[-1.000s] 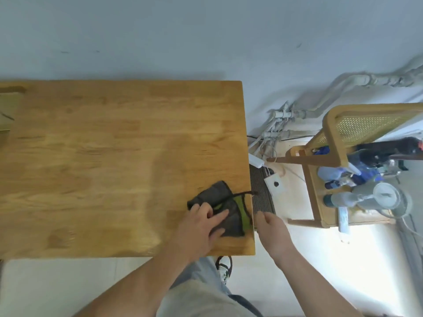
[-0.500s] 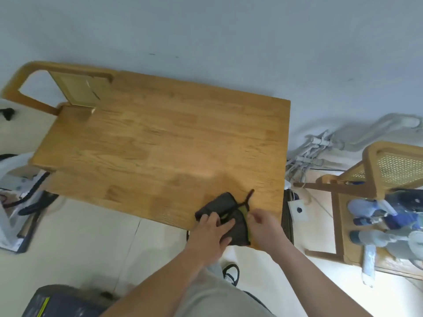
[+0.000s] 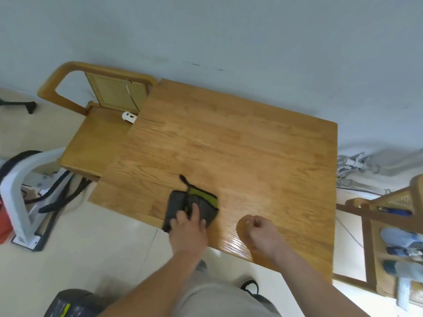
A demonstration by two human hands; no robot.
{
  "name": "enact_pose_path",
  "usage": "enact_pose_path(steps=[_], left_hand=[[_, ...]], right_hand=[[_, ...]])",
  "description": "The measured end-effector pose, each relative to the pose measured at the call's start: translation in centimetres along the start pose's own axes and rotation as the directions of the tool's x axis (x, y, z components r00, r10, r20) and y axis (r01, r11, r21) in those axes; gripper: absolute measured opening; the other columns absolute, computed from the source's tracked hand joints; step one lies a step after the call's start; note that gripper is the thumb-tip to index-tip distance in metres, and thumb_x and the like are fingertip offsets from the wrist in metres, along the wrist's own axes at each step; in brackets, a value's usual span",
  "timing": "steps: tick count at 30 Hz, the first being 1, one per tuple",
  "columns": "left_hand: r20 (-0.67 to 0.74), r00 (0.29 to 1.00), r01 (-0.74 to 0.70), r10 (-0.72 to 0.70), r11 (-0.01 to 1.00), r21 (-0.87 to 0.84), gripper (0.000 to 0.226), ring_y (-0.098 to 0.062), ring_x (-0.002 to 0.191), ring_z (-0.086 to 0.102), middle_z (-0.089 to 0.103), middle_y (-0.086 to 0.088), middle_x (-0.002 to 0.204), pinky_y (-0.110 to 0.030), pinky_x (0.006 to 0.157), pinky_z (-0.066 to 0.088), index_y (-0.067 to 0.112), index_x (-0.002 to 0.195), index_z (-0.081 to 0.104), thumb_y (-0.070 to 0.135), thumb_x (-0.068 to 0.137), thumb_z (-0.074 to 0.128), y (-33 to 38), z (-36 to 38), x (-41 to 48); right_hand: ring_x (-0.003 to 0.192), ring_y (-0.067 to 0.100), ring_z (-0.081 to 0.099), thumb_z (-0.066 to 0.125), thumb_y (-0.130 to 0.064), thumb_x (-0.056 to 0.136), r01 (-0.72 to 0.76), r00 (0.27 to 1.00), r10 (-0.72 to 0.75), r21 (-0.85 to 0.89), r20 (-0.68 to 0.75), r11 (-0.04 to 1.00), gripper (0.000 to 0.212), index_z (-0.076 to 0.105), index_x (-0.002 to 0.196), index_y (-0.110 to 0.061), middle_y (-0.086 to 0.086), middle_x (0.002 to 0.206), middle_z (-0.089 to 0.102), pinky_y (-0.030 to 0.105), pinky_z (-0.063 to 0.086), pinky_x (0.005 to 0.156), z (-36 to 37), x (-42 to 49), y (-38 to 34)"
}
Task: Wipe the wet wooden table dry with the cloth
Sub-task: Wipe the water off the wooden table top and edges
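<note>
A dark grey cloth with a green patch and a black loop lies folded near the front edge of the wooden table. My left hand presses flat on the cloth's near part, fingers spread over it. My right hand rests on the bare tabletop to the right of the cloth, fingers curled in, holding nothing. The wood near my right hand shows a wet sheen.
A wooden chair with a cane back is tucked at the table's left, with a small white device on its seat. A white stand and black cables sit on the floor at left. A second chair with spray bottles is at right.
The cloth and my left hand have slid left along the front edge, away from the right corner. My right hand has left the cloth and now rests on the tabletop. The view has swung.
</note>
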State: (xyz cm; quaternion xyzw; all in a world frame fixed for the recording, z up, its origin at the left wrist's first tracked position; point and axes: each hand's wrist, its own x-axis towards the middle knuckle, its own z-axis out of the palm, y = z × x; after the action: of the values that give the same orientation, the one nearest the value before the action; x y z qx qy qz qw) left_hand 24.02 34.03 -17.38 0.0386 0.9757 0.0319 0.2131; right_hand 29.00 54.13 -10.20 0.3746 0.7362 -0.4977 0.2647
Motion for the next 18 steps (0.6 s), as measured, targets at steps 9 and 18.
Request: enact_pose_path(steps=[9, 18], left_hand=[[0.147, 0.691, -0.722, 0.708, 0.685, 0.094, 0.054, -0.022, 0.102, 0.042, 0.041, 0.001, 0.116, -0.037, 0.079, 0.045, 0.044, 0.157, 0.03, 0.055, 0.104, 0.038, -7.5, -3.4, 8.9], [0.138, 0.94, -0.308, 0.313, 0.95, -0.057, 0.067, -0.027, 0.108, 0.042, 0.036, -0.007, 0.127, -0.04, 0.082, 0.053, 0.038, 0.161, 0.014, 0.059, 0.101, 0.035, 0.3, -3.9, 7.3]], right_hand=[[0.074, 0.025, 0.064, 0.05, -0.027, 0.103, -0.108, 0.975, 0.118, 0.064, -0.186, 0.992, 0.016, 0.063, 0.1, -0.018, 0.006, 0.081, 0.07, 0.039, 0.052, 0.071, 7.0, 3.0, -5.6], [0.086, 0.008, 0.06, 0.051, -0.02, 0.104, -0.037, 0.938, 0.076, 0.12, -0.337, 0.992, 0.012, 0.057, 0.111, -0.027, -0.005, 0.099, 0.064, 0.028, 0.05, 0.072, 6.6, 2.3, -6.6]])
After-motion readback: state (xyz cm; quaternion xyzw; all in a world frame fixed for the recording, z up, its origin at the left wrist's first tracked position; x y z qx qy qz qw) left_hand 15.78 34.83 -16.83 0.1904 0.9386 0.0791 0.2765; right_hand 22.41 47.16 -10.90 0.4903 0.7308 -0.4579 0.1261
